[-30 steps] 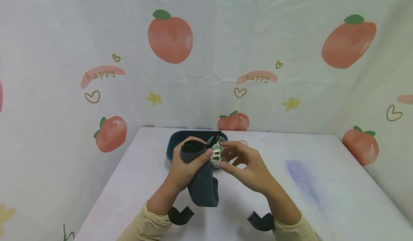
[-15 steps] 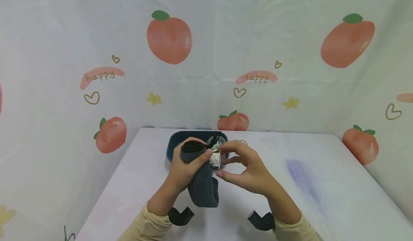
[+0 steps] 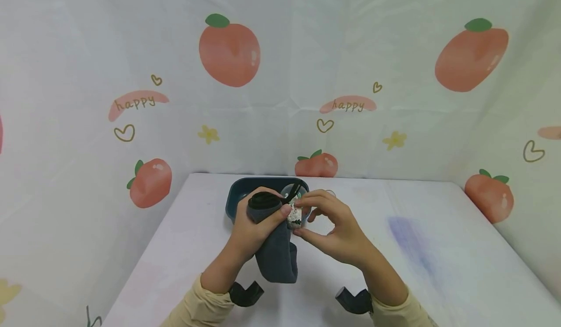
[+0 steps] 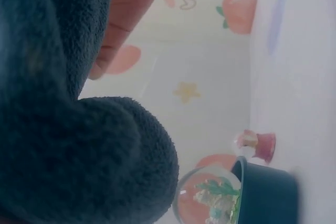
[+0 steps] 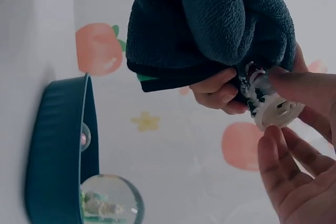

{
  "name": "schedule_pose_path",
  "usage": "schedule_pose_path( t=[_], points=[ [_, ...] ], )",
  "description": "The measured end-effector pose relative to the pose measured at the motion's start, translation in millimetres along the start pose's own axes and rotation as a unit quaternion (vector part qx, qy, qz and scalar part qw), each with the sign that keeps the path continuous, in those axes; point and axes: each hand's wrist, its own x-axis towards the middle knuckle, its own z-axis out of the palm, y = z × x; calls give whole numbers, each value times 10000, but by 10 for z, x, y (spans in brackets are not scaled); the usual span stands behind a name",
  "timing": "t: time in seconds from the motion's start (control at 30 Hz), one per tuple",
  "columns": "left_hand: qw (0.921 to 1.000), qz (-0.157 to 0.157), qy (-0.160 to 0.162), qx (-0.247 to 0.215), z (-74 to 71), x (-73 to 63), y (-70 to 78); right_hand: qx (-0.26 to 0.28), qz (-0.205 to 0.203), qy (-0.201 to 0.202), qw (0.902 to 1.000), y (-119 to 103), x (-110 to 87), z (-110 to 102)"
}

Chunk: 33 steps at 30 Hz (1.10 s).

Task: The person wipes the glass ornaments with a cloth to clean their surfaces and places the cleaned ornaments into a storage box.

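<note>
My left hand (image 3: 252, 222) grips a dark blue-grey towel (image 3: 276, 256), bunched at the top and hanging down below the fist. A dark strip of it sticks out toward the back. Right beside the left thumb is a small white-and-green ornament (image 3: 294, 215) with a round white base. My right hand (image 3: 330, 222) pinches this ornament between thumb and fingers. The right wrist view shows the base turned toward the camera, with the towel (image 5: 210, 24) close against the ornament's other end. Most left fingers are hidden behind the towel.
Behind the hands, a dark teal bin (image 3: 232, 198) stands on the white table (image 3: 175, 278). A snow globe (image 5: 113, 203) rises above its rim, and another small globe (image 5: 85, 137) shows inside. A pink-based globe (image 4: 257, 145) stands on the table beside the bin.
The ornament has turned, so that a different side shows. My right thumb has shifted to the ornament's lower end and the fingers have moved slightly. The left hand and towel have hardly moved.
</note>
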Motion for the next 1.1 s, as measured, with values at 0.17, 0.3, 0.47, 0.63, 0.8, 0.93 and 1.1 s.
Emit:
schedule_pose_path(
  t=[0.17, 0.3, 0.47, 0.63, 0.8, 0.93, 1.1],
  points=[
    [10000, -30, 47, -13, 5, 0, -1, -132, 735, -211, 9970, -10, -11, -6],
    [9999, -40, 95, -21, 5, -8, -6, -82, 1432, -671, 9874, -34, -11, -5],
    [9999, -41, 98, -4, -5, -13, 1, -103, 727, -540, 9958, -28, -2, 0],
    [9999, -30, 1, 109, -3, -5, 14, -167, 263, -284, 9991, -19, 2, -1],
    [10000, 15, 29, 36, 5, -7, 7, -111, 932, -245, 9953, -38, -21, -24],
    [10000, 20, 91, 1, 7, -14, -4, 105, 1562, -395, 9869, -43, -28, -32],
    [9999, 68, 137, -5, -7, -20, -14, 326, 1711, -510, 9834, -48, -13, -25]
  ],
)
